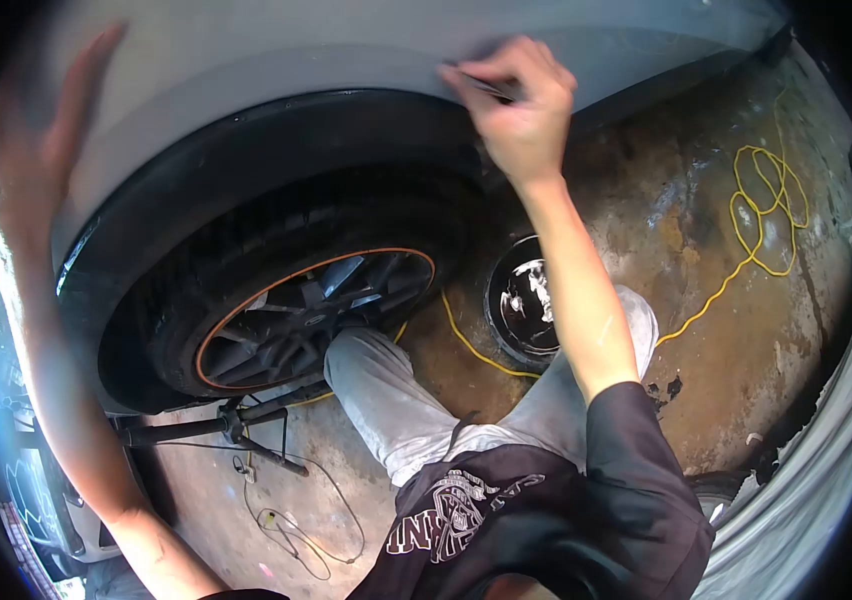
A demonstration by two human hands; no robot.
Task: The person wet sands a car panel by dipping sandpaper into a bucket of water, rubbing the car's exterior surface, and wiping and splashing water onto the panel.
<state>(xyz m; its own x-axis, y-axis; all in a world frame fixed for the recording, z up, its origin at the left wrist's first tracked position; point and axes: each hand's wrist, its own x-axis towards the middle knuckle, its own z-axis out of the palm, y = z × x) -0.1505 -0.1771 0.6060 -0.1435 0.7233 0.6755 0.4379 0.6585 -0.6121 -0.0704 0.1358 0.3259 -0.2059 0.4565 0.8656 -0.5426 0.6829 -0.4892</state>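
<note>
In the head view my right hand (pixel 533 112) is closed on a small thin dark object (pixel 491 88), whose kind I cannot make out. It is at the grey body panel (pixel 346 55) of a car, just above the black wheel-arch trim (pixel 246 135). My left hand (pixel 36 160) is open at the panel's left side, thumb spread away from the other fingers, which are partly blurred. Below the arch stands the wheel, with a black tire (pixel 166 330) and a dark spoked rim (pixel 316 320) edged in orange.
A round black container (pixel 514 345) with white patches stands right of the wheel. A yellow cord (pixel 711 297) runs over the stained concrete floor (pixel 666 250) into loose coils. A black stand (pixel 236 425) and a thin cable (pixel 361 530) are at lower left. Grey sheeting (pixel 796 510) hangs at right.
</note>
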